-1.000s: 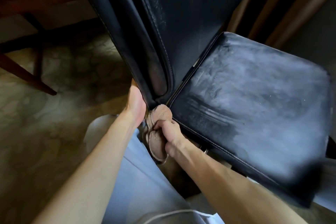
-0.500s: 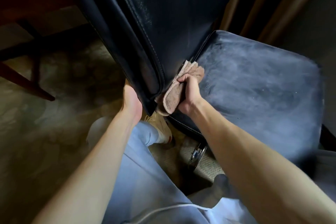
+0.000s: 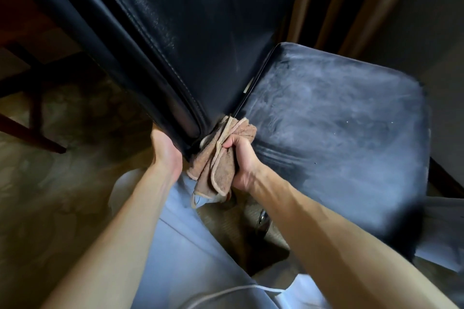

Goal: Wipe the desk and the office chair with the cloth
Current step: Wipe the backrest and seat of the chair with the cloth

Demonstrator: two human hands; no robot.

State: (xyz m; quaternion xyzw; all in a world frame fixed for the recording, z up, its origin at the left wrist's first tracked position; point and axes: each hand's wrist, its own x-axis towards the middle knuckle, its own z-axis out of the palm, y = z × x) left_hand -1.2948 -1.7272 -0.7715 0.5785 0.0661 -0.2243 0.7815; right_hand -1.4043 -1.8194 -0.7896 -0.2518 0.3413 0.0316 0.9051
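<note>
**Cloth at the seat's back corner, both hands on the chair**

A dark leather chair fills most of the view. Its backrest leans across the upper left, and its seat spreads to the right, dull with pale dusty smears. A patterned floor lies below on the left, where a dark wooden leg slants in from the edge. Light blue trousers show between the two bare forearms.

The left hand is set against the backrest's lower corner, palm on the leather. Its fingers pass out of sight behind the edge, so I cannot tell whether they curl round it. The right hand is closed in a fist round a bunched brown cloth. It holds the cloth at the seat's back corner nearest the person, right where seat and backrest meet. The top of the cloth touches that seam, and its loose pale-hemmed end hangs below the seat's edge.
</note>
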